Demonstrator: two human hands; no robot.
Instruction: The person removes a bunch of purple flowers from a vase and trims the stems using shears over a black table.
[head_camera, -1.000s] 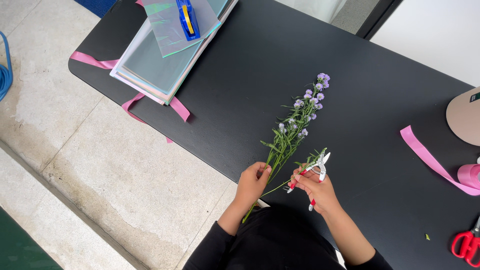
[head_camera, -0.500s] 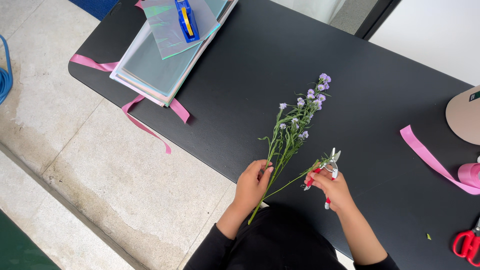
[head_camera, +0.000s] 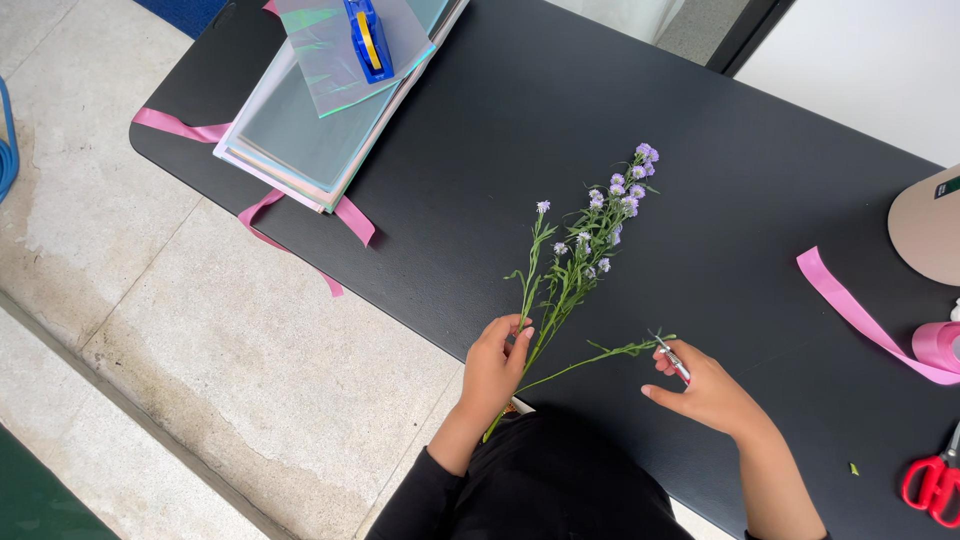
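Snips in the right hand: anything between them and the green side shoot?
Nothing visible. The snips in the right hand sit at the tip of the side shoot; left hand holds the flower stems.

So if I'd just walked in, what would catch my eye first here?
Most likely the purple flowers, a leafy sprig lying on the black table near its middle, with the left hand gripping the stems. Beside it, the right hand holds small snips at the tip of a green side shoot. Pink ribbon trails at the right edge, near red scissors in the corner.
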